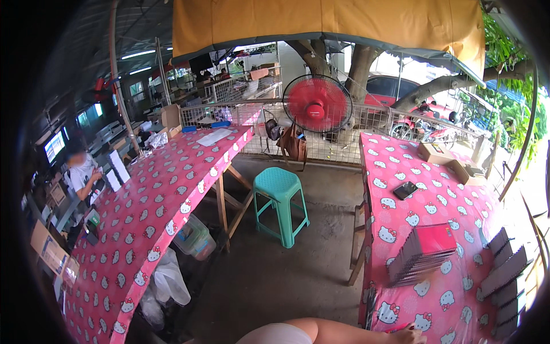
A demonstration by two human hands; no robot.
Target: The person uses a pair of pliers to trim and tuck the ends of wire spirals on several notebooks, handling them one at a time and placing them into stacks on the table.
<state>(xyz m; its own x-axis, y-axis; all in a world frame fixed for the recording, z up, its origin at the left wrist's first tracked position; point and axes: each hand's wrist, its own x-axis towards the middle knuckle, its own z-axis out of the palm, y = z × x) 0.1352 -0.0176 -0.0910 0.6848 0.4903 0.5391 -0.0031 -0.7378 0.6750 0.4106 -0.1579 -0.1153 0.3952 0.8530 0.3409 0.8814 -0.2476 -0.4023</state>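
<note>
Head view: one forearm crosses the bottom edge, its hand [413, 335] resting on the near end of the right table [401, 172], fingers mostly cut off by the frame, so I cannot tell if they're apart or closed. The red stack [424, 252] lies just beyond, up and slightly right, long axis slanting leftward-down. The other hand is out of view.

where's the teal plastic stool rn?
In the head view, the teal stool stands on the concrete floor near centre frame, between the two pink-clothed tables, in front of the red fan on the wire fence.
</note>
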